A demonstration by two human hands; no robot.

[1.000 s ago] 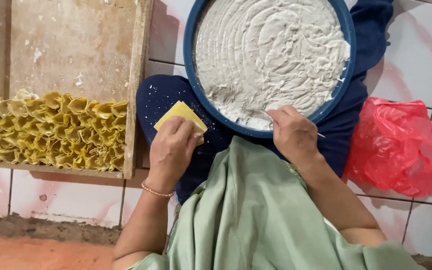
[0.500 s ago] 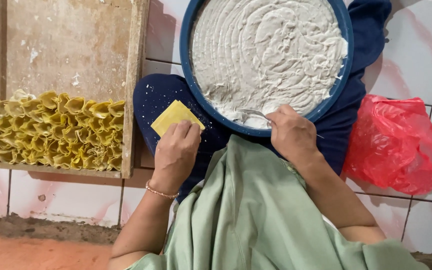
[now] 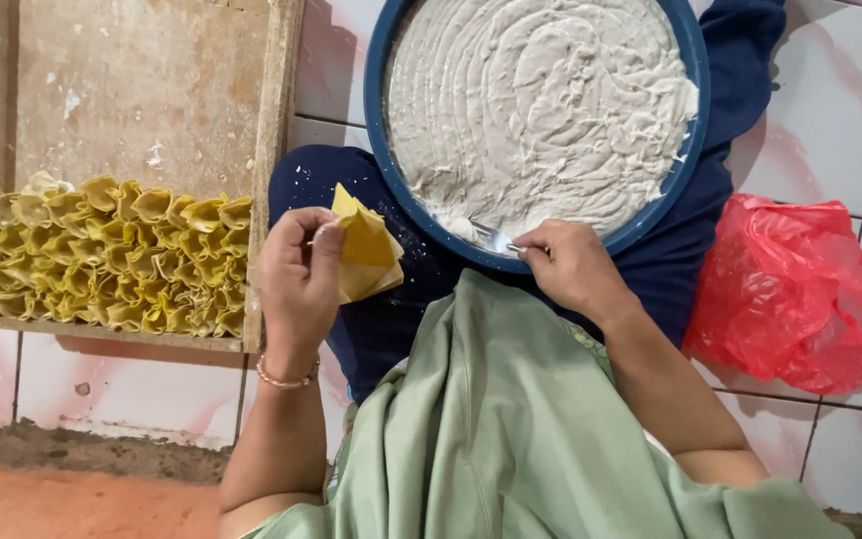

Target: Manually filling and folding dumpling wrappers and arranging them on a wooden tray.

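Observation:
My left hand (image 3: 296, 284) holds a small stack of yellow square wrappers (image 3: 363, 248), tilted up on edge above my lap. My right hand (image 3: 573, 268) grips a metal spoon (image 3: 491, 238) whose tip lies in the pale grey paste at the near rim of a big blue bowl (image 3: 685, 150). The bowl rests on my dark blue lap. Rows of folded yellow dumplings (image 3: 117, 255) fill the near part of a wooden tray (image 3: 271, 150) to the left.
A crumpled red plastic bag (image 3: 795, 289) lies on the white tiled floor (image 3: 850, 100) at my right. A light green cloth (image 3: 511, 429) covers my front. The far part of the tray is bare, floured wood.
My left hand has lifted and tilted the yellow wrappers from flat to on edge. My right hand stays at the bowl's rim with the spoon.

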